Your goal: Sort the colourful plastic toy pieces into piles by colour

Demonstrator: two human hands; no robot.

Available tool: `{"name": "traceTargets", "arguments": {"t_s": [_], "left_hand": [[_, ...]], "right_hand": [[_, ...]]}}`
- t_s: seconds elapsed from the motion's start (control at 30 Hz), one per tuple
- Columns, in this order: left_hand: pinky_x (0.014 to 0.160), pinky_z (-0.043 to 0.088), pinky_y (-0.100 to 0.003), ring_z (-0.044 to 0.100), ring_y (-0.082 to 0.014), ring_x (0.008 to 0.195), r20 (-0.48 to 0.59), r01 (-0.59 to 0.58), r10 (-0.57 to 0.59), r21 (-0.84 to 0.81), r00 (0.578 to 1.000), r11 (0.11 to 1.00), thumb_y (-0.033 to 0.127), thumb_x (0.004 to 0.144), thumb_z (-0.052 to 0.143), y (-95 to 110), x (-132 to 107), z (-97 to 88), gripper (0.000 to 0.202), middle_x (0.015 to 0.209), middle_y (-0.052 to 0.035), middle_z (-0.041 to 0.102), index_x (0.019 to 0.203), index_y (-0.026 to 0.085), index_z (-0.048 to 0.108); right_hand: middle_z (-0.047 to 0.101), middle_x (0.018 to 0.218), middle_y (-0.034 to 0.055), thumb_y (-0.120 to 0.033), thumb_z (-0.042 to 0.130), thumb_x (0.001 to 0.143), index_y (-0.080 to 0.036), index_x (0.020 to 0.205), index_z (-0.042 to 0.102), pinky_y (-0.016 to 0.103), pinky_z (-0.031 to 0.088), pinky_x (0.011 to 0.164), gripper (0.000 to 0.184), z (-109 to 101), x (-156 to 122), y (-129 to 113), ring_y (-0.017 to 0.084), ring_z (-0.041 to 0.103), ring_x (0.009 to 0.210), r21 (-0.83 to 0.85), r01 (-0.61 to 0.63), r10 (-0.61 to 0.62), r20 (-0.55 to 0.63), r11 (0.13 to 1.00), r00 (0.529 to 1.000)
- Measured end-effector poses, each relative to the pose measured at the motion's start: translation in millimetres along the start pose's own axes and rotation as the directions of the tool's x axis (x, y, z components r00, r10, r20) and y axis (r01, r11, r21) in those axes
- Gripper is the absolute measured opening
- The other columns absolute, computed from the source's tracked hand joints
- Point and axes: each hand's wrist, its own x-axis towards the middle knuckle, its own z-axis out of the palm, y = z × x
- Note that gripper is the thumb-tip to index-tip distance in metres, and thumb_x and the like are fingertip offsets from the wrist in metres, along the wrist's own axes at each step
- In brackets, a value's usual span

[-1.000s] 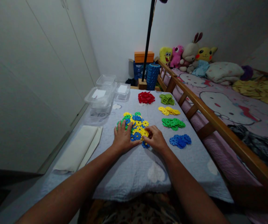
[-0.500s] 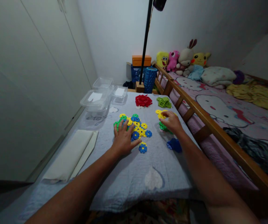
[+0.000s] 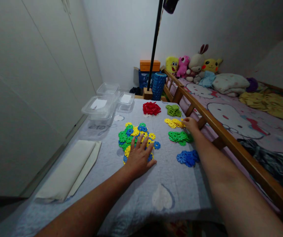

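Note:
My left hand [image 3: 140,156] lies with fingers spread on a mixed pile of flower-shaped plastic discs [image 3: 124,135] in green, yellow and blue, partly hiding it. Over at the right, my right hand [image 3: 191,125] has its fingertips pinched on a yellow disc at the right end of the yellow pile [image 3: 173,123]. Just nearer to me sits a green pile [image 3: 179,137], and nearer still a blue pile [image 3: 188,158], partly behind my right forearm. Beyond the yellow pile are a light green pile [image 3: 173,110] and a red pile [image 3: 151,108].
Clear plastic boxes [image 3: 102,113] stand at the back left of the cloth-covered table [image 3: 129,200]. A folded pale cloth [image 3: 67,169] lies at the left. The wooden bed rail [image 3: 220,133] runs along the right side. A black pole [image 3: 153,46] rises behind the table.
My right hand has moved right along the yellow pile, uncovering the yellow and green piles. My left hand has shifted right and toward me, over the near part of the mixed pile.

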Motion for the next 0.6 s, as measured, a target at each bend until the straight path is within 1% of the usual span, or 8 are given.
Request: {"name": "traceTargets", "arguments": {"t_s": [0.13, 0.23, 0.3, 0.4, 0.47, 0.53, 0.6], "left_hand": [[0.124, 0.016, -0.067, 0.031, -0.0398, 0.151, -0.016, 0.006, -0.005, 0.034, 1.000, 0.999, 0.050, 0.089, 0.064, -2, 7, -0.5, 0.054, 0.156, -0.0118, 0.049, 0.138, 0.028, 0.060], [0.124, 0.017, -0.067, 0.033, -0.0390, 0.150, -0.020, 0.001, 0.000, 0.045, 1.000, 0.999, 0.046, 0.090, 0.063, -2, 11, 1.3, 0.043, 0.154, -0.0102, 0.052, 0.130, 0.029, 0.065], [0.124, 0.018, -0.067, 0.034, -0.0382, 0.150, -0.026, 0.000, 0.002, 0.048, 1.000, 0.999, 0.044, 0.091, 0.062, -3, 14, 3.1, 0.038, 0.152, -0.0093, 0.054, 0.127, 0.029, 0.066], [0.123, 0.020, -0.066, 0.037, -0.0379, 0.148, -0.025, 0.001, 0.000, 0.049, 1.000, 0.999, 0.042, 0.093, 0.060, -4, 16, 5.7, 0.038, 0.149, -0.0097, 0.056, 0.128, 0.029, 0.065], [0.123, 0.020, -0.066, 0.038, -0.0382, 0.147, -0.025, 0.001, 0.000, 0.044, 1.000, 0.999, 0.042, 0.094, 0.059, -5, 17, 7.3, 0.039, 0.149, -0.0109, 0.056, 0.130, 0.027, 0.064], [0.123, 0.021, -0.066, 0.039, -0.0385, 0.147, -0.029, 0.000, 0.001, 0.035, 1.000, 0.999, 0.044, 0.094, 0.059, -7, 17, 8.7, 0.041, 0.150, -0.0119, 0.056, 0.131, 0.026, 0.064], [0.123, 0.020, -0.065, 0.039, -0.0386, 0.147, -0.027, -0.006, 0.007, 0.023, 1.000, 1.000, 0.047, 0.093, 0.060, -8, 16, 8.7, 0.045, 0.150, -0.0124, 0.055, 0.133, 0.026, 0.063]], "right_hand": [[0.070, 0.074, 0.0046, -0.019, 0.063, 0.070, -0.017, 0.075, 0.068, 0.028, 0.048, 0.068, 0.007, 6, 7, -7, 0.018, 0.063, 0.070, -0.030, -0.007, 0.008, 0.033, 1.000, 0.999], [0.067, 0.067, 0.0027, -0.017, 0.061, 0.069, -0.017, 0.071, 0.069, 0.029, 0.048, 0.069, 0.008, 7, 8, -9, 0.019, 0.063, 0.068, -0.065, 0.023, -0.017, 0.094, 0.998, 0.995], [0.065, 0.064, 0.0022, -0.016, 0.060, 0.068, -0.018, 0.069, 0.069, 0.029, 0.049, 0.071, 0.009, 7, 8, -8, 0.020, 0.064, 0.070, -0.064, 0.040, -0.033, 0.111, 0.997, 0.993], [0.068, 0.069, 0.0042, -0.016, 0.057, 0.070, -0.018, 0.070, 0.070, 0.030, 0.049, 0.075, 0.013, 3, 7, -10, 0.022, 0.066, 0.077, -0.028, 0.056, -0.054, 0.066, 0.998, 0.996], [0.072, 0.078, 0.0064, -0.018, 0.055, 0.072, -0.017, 0.075, 0.072, 0.030, 0.050, 0.079, 0.017, -1, 3, -14, 0.022, 0.067, 0.083, 0.012, 0.063, -0.063, 0.021, 0.998, 0.998], [0.074, 0.087, 0.0085, -0.020, 0.054, 0.074, -0.015, 0.083, 0.073, 0.032, 0.050, 0.083, 0.022, -4, -4, -23, 0.023, 0.067, 0.088, 0.073, 0.070, -0.069, -0.020, 0.995, 0.997], [0.075, 0.093, 0.0098, -0.023, 0.055, 0.075, -0.013, 0.091, 0.073, 0.032, 0.051, 0.084, 0.026, -6, -16, -38, 0.023, 0.067, 0.089, 0.166, 0.099, -0.095, -0.031, 0.981, 0.995]]}}
